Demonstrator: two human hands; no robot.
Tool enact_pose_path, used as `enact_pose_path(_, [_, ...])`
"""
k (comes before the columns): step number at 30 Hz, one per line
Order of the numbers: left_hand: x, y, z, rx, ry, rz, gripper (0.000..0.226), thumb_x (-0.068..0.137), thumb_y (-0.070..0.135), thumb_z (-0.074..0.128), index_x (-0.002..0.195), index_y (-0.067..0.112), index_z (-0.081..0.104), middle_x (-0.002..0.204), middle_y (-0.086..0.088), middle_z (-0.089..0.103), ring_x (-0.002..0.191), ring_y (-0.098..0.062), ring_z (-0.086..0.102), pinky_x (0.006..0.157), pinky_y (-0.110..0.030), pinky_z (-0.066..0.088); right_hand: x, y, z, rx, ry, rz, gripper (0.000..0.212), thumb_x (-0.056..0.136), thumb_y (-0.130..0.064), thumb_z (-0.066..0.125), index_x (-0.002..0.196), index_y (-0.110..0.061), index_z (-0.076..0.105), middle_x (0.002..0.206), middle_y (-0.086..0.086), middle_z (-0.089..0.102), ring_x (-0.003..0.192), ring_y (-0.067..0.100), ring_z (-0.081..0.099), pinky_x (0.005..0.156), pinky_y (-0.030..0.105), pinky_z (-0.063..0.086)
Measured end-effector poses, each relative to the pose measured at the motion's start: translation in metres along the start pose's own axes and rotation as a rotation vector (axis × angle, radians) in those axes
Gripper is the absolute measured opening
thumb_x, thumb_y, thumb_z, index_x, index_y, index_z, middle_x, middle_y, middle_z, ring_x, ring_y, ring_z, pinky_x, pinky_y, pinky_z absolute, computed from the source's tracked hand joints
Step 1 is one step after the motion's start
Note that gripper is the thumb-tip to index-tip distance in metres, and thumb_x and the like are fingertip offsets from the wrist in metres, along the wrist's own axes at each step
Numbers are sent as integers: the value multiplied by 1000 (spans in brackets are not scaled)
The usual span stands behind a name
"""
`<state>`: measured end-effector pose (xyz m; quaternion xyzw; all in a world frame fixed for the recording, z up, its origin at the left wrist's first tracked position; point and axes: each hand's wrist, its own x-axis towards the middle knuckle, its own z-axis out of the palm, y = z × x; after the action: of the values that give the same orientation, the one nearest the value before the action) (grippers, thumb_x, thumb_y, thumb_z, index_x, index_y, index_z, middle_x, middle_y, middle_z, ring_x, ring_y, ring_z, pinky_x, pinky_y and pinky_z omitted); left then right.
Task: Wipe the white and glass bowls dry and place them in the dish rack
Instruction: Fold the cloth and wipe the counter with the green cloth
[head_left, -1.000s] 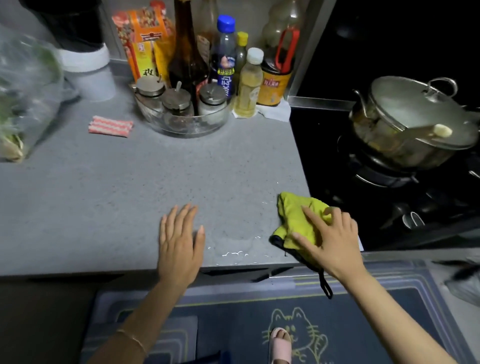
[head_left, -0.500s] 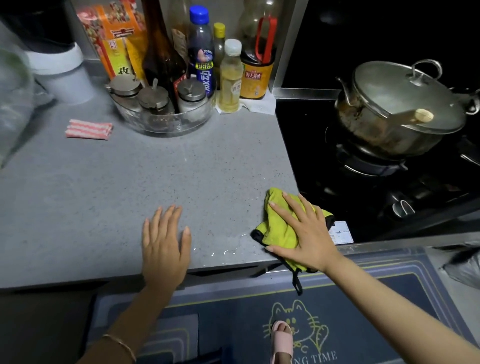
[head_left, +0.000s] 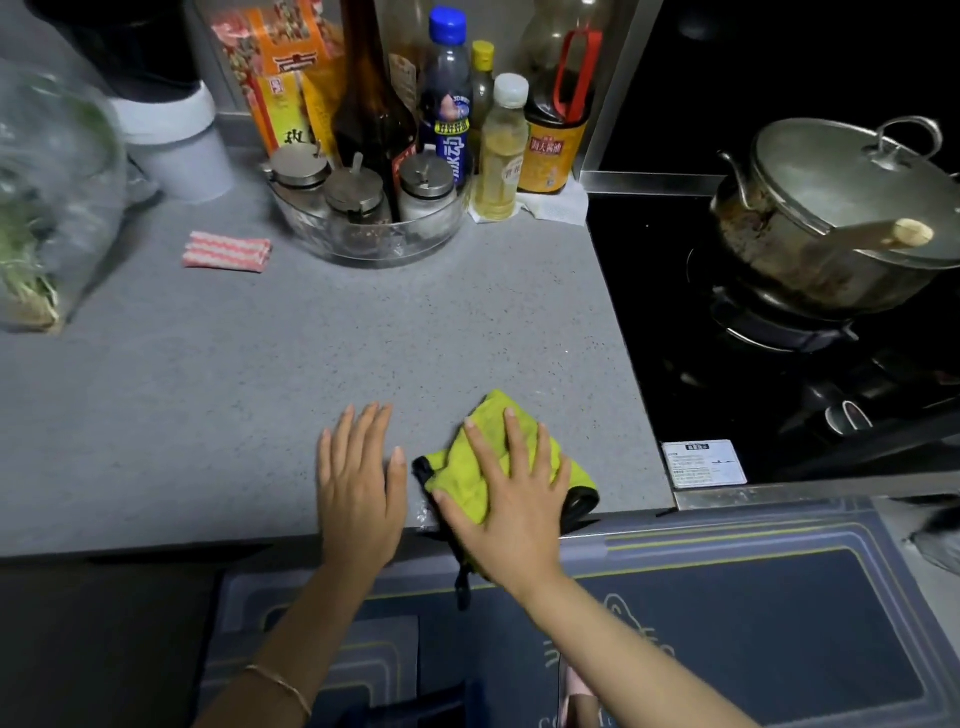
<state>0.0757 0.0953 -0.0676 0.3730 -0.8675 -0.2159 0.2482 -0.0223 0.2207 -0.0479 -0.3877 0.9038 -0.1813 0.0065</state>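
The right grip (head_left: 511, 499) lies flat on the yellow-green cloth (head_left: 453, 470), fingers spread and straight, pressing it onto the grey counter (head_left: 260, 389) near the front edge. The cloth is bunched under the palm and fingers and shows on both sides of them. Its dark trim seems to hang over the edge, though the hand hides that part. The left grip (head_left: 358, 493) rests palm-down just beside the cloth, fingers straight and close together.

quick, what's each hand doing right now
Left hand: open, flat on the counter, holding nothing.
Right hand: open, fingers spread, pressing the yellow cloth onto the counter.
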Motion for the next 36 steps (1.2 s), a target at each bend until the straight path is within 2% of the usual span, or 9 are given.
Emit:
enact_pose_path(3, [-4, -29, -19, 39, 77, -68, 59, 103, 39, 17, 136, 4, 50, 141, -14, 51, 137, -34, 38, 116, -51, 19, 5, -44, 16, 5, 16, 17, 64, 83, -69, 41, 141, -41, 42, 154, 6, 33, 138, 42, 29, 105, 59, 20])
enact_pose_path(8, [2, -68, -39, 125, 149, -135, 53, 101, 32, 23, 134, 3, 53, 138, -16, 53, 134, -36, 40, 113, -52, 22, 47, -89, 36, 15, -13, -96, 63, 80, -70, 39, 133, -38, 53, 149, 7, 42, 133, 45, 38, 101, 63, 31])
enact_pose_path(12, [11, -81, -47, 121, 171, -179, 55, 101, 34, 21, 134, 4, 52, 140, -16, 51, 136, -36, 38, 115, -52, 21, 103, -85, 43, 3, -46, -118, 69, 77, -74, 34, 130, -36, 56, 148, 6, 43, 135, 41, 36, 103, 59, 27])
enact_pose_path(16, [10, -84, -50, 106, 172, -195, 57, 101, 37, 18, 136, 5, 51, 141, -15, 51, 137, -35, 37, 116, -52, 22, 146, -46, 32, -26, -68, -22, 60, 84, -70, 46, 135, -40, 48, 153, 2, 33, 138, 29, 29, 106, 49, 25])
enact_pose_path(20, [10, -83, -49, 118, 150, -214, 61, 101, 41, 14, 138, 8, 49, 144, -12, 48, 140, -31, 34, 118, -48, 17, 137, -8, 16, 1, -19, 41, 59, 88, -67, 44, 140, -39, 43, 152, 4, 34, 136, 27, 31, 105, 43, 25])
enact_pose_path(26, [10, -78, -51, 60, 156, -229, 64, 100, 44, 14, 140, 6, 46, 146, -12, 46, 140, -30, 33, 119, -46, 14, 130, -24, 11, -104, -247, -19, 91, 69, -87, 42, 147, -52, 11, 160, 11, 5, 144, 41, 8, 113, 55, 9])
enact_pose_path(28, [12, -82, -54, 36, 162, -235, 63, 99, 42, 16, 140, 4, 45, 145, -14, 46, 140, -32, 32, 119, -46, 14, 130, -30, 13, -130, -247, -6, 85, 71, -86, 42, 146, -50, 21, 159, 12, 9, 143, 41, 11, 112, 56, 11])
enact_pose_path(31, [14, -102, -66, 65, 203, -257, 61, 99, 39, 17, 138, 2, 47, 143, -16, 48, 139, -35, 34, 118, -50, 18, 104, -27, 16, -94, -126, -33, 76, 74, -78, 31, 140, -42, 42, 154, 15, 26, 136, 42, 27, 107, 55, 22])
enact_pose_path(36, [15, -116, -74, 8, 326, -293, 54, 100, 33, 24, 133, 0, 53, 136, -16, 55, 132, -36, 43, 112, -55, 28, 28, -55, 25, 7, -62, -236, 68, 76, -76, 42, 133, -41, 53, 146, 18, 41, 129, 43, 37, 100, 55, 28])
